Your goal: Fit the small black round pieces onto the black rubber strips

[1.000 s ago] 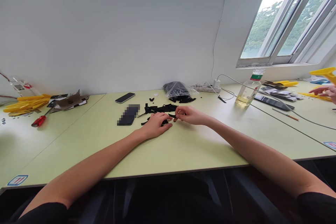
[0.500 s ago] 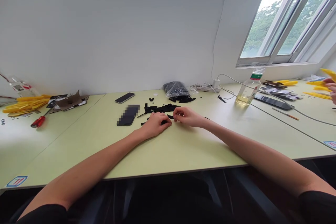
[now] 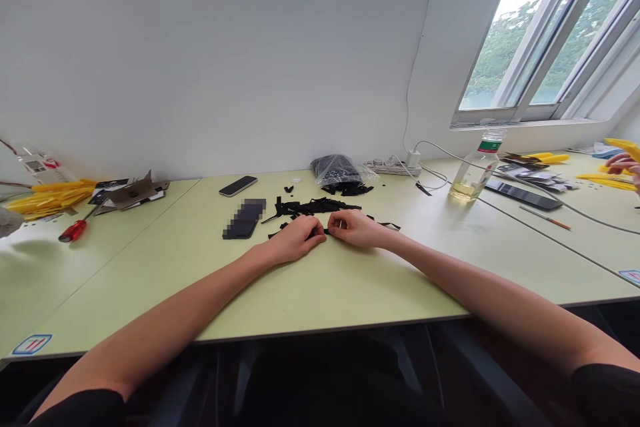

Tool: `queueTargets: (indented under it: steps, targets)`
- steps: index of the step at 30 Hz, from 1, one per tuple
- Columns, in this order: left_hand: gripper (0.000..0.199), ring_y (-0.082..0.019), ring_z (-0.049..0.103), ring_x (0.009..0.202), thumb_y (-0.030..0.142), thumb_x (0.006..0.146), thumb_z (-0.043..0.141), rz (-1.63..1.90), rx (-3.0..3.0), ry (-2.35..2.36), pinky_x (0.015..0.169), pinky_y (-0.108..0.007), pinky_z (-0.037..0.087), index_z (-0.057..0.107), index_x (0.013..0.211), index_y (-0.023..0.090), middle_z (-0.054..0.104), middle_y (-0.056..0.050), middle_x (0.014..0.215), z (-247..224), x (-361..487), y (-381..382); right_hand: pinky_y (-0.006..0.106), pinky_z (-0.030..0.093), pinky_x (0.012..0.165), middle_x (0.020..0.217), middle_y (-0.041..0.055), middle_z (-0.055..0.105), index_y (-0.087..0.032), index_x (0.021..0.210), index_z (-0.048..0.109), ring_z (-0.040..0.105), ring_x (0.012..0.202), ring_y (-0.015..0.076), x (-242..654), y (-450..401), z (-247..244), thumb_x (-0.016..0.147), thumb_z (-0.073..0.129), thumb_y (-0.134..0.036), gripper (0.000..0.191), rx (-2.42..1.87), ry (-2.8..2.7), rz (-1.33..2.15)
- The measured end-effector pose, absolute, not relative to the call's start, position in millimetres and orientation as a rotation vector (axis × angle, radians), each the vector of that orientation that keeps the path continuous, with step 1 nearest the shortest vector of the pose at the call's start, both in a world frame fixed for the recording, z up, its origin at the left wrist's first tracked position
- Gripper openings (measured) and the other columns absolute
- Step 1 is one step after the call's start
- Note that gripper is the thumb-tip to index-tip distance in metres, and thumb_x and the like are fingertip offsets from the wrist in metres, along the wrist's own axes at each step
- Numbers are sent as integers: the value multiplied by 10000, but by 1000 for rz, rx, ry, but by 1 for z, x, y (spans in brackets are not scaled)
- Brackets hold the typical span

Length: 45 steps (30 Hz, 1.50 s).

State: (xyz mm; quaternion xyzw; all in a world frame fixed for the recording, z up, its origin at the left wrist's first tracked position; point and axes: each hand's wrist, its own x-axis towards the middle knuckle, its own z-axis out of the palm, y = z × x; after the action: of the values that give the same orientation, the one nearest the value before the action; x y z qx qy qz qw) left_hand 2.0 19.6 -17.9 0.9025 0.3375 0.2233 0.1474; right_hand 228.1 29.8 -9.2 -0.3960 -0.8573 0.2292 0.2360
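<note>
My left hand (image 3: pixel 300 237) rests on the table with thumb and fingers pinched together. Close beside it, my right hand (image 3: pixel 355 228) is pinched in the same way. A short bit of black strip (image 3: pixel 326 231) shows in the narrow gap between the fingertips, and both hands grip it; the rest is hidden by the fingers. Just beyond the hands lies a loose pile of black strips (image 3: pixel 320 205). A clear plastic bag (image 3: pixel 334 171) filled with black pieces sits behind the pile, with more black pieces spilling at its mouth.
Left of the pile are a phone (image 3: pixel 239 185) and a dark, partly blurred-out slab (image 3: pixel 245 225). A red-handled screwdriver (image 3: pixel 74 231) lies farther left near yellow pieces (image 3: pixel 55 199). To the right stand a bottle (image 3: pixel 467 177) and a white cable (image 3: pixel 550 197). Another person's hand (image 3: pixel 625 163) is at the right edge.
My right hand has lowered slightly, bringing the strip down to my left fingertips, which have closed. At the left edge a greyish shape has appeared; the other person's hand at right has shifted.
</note>
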Motion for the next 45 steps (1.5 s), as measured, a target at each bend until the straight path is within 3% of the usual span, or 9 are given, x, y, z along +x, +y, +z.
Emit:
queueTargets:
  steps: [6,15,26,38,45]
  targets:
    - [164,-190,611,831,284,982,536,706,2545,893,747,-306,462,609,1097,192,684,-46,943,-18,4,14,281,370,623,782,26,681,-186,830,668,551,682,157,227,28,-10,895,560,-306,175,-1102,-2355,630]
    - [157,-178,700,938,263,974,581,973,2321,812,827,-286,542,632,1114,214,739,-27,999,-17,9,9,279,356,597,798,33,681,-177,891,715,530,666,151,227,31,-14,901,569,-424,287,-1055,-2290,810]
    - [203,-177,688,877,297,942,641,1054,2233,838,793,-293,556,661,1119,199,724,-40,942,-21,9,13,273,292,546,697,11,591,-140,870,737,414,588,106,228,29,-11,835,654,-610,479,-1005,-2106,1139]
    - [249,-173,639,780,423,965,602,971,2268,998,710,-289,488,703,974,195,727,-25,898,-21,7,15,268,327,546,698,10,607,-144,901,692,453,577,103,229,27,-8,826,671,-620,482,-995,-2069,1177]
    - [239,-184,588,786,384,974,562,854,2398,1020,691,-300,427,686,916,188,680,-31,860,-16,5,13,269,350,564,709,22,617,-142,887,711,478,617,122,230,29,-10,873,632,-538,405,-932,-2188,1093]
